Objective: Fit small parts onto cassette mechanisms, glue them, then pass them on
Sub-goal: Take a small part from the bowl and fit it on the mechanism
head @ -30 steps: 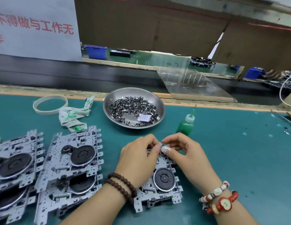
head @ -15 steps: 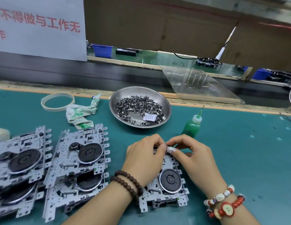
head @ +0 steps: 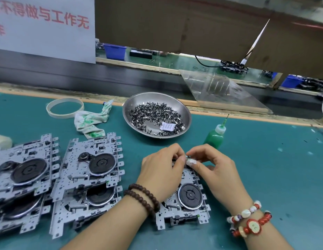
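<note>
A cassette mechanism (head: 188, 197), a silver plate with a black round wheel, lies on the teal mat under both my hands. My left hand (head: 162, 174) and my right hand (head: 214, 168) meet fingertip to fingertip over its far edge, pinching a small metal part (head: 188, 157) that is mostly hidden by the fingers. A steel bowl (head: 182, 107) holding several small metal parts stands just beyond. The green glue bottle (head: 214, 137) stands upright to the right of the bowl.
Stacks of cassette mechanisms (head: 88, 175) lie at the left, with more at the far left (head: 22, 177). A tape ring (head: 65, 107) and a green-stained rag (head: 90, 121) sit behind them. A clear plastic sheet (head: 222, 91) leans over the dark conveyor at the back.
Both hands stay pinched together over the mechanism's far edge. The camera view has shifted slightly, so everything sits a little further right in the frame.
</note>
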{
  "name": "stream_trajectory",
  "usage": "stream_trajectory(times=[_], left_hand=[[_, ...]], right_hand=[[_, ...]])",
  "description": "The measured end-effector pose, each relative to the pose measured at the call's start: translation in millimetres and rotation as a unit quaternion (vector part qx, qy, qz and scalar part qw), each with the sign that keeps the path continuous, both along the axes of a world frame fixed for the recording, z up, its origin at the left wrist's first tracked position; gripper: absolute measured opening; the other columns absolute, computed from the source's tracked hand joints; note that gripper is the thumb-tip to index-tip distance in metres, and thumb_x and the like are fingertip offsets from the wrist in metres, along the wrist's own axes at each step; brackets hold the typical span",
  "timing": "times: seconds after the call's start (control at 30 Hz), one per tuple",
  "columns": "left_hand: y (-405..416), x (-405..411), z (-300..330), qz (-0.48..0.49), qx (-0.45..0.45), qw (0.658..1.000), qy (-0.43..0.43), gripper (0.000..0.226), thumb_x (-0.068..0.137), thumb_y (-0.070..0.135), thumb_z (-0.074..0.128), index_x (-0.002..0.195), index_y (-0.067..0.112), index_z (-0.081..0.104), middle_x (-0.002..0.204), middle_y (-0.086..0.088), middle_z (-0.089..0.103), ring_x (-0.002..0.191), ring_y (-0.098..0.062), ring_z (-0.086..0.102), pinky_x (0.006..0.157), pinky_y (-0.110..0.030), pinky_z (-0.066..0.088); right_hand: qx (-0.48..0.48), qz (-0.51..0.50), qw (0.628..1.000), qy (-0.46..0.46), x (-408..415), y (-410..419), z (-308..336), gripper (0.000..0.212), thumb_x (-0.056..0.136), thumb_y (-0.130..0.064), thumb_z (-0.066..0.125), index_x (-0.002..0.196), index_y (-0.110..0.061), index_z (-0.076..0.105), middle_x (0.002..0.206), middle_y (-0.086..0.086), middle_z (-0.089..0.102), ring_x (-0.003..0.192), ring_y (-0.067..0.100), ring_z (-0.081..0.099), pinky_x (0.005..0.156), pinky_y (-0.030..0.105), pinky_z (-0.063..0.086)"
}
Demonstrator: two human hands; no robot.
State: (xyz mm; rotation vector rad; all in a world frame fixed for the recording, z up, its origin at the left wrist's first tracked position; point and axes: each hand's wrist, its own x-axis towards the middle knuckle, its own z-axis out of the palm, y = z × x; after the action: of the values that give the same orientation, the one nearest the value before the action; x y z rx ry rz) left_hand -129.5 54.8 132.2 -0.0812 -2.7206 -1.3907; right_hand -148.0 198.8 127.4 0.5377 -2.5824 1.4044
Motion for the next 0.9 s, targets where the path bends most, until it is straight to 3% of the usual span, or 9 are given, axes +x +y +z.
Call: stream_trajectory(times=[0.17, 0.27, 0.47, 0.63, 0.73, 0.9], left_hand=[[0.2, 0.2, 1.1, -0.005, -0.003, 1.000, -0.013, 0.021, 0.096, 0.030, 0.041, 0.075, 0.030, 0.044, 0.072, 0.012, 0.053, 0.068, -0.010, 0.044, 0.084, -0.034, 0.039], [0.7, 0.2, 0.4, -0.001, -0.002, 1.000, -0.013, 0.016, 0.096, 0.030, 0.040, 0.081, 0.029, 0.045, 0.078, 0.011, 0.054, 0.073, -0.013, 0.046, 0.087, -0.035, 0.040], [1.0, 0.7, -0.6, 0.007, -0.039, 0.999, -0.006, 0.013, 0.097, 0.027, 0.037, 0.088, 0.034, 0.043, 0.072, 0.018, 0.047, 0.074, -0.008, 0.041, 0.095, -0.033, 0.034], [1.4, 0.7, -2.0, 0.008, -0.047, 0.999, -0.003, 0.016, 0.097, 0.024, 0.038, 0.088, 0.035, 0.043, 0.081, 0.016, 0.049, 0.082, -0.007, 0.042, 0.100, -0.036, 0.032], [1.9, 1.2, -1.4, 0.006, -0.047, 0.999, -0.004, 0.016, 0.097, 0.024, 0.038, 0.088, 0.035, 0.044, 0.089, 0.016, 0.054, 0.086, -0.008, 0.045, 0.101, -0.036, 0.032], [1.8, 1.9, -1.5, 0.003, -0.059, 0.998, -0.002, 0.014, 0.097, 0.025, 0.039, 0.089, 0.036, 0.044, 0.097, 0.015, 0.058, 0.097, -0.008, 0.051, 0.102, -0.036, 0.031]], right_hand=[[0.042, -0.026, 0.997, 0.051, 0.9, -2.0, 0.5, 0.030, 0.077, -0.007, 0.072, 0.075, -0.036, 0.065, 0.077, -0.016, 0.066, 0.073, -0.001, 0.058, 0.065, 0.005, 0.040], [0.020, -0.043, 0.999, 0.025, -1.2, 1.3, -0.7, 0.029, 0.078, -0.008, 0.071, 0.073, -0.036, 0.065, 0.076, -0.014, 0.066, 0.073, 0.001, 0.056, 0.064, 0.007, 0.042], [-0.007, -0.017, 0.994, -0.112, -2.7, 8.5, -0.6, 0.022, 0.079, -0.013, 0.071, 0.076, -0.035, 0.070, 0.076, -0.015, 0.068, 0.063, 0.001, 0.058, 0.070, 0.020, 0.050], [-0.008, -0.021, 0.992, -0.126, -2.4, 7.9, 0.3, 0.021, 0.078, -0.016, 0.072, 0.075, -0.037, 0.070, 0.072, -0.011, 0.066, 0.058, 0.006, 0.054, 0.073, 0.038, 0.052], [0.004, -0.018, 0.993, -0.120, -0.9, 7.4, 2.4, 0.021, 0.078, -0.016, 0.072, 0.075, -0.037, 0.070, 0.075, -0.013, 0.066, 0.058, 0.002, 0.056, 0.073, 0.034, 0.051], [0.054, -0.030, 0.996, -0.064, 2.5, 5.0, 5.6, 0.024, 0.078, -0.017, 0.072, 0.066, -0.038, 0.066, 0.086, -0.011, 0.067, 0.063, -0.002, 0.060, 0.067, 0.013, 0.044]])
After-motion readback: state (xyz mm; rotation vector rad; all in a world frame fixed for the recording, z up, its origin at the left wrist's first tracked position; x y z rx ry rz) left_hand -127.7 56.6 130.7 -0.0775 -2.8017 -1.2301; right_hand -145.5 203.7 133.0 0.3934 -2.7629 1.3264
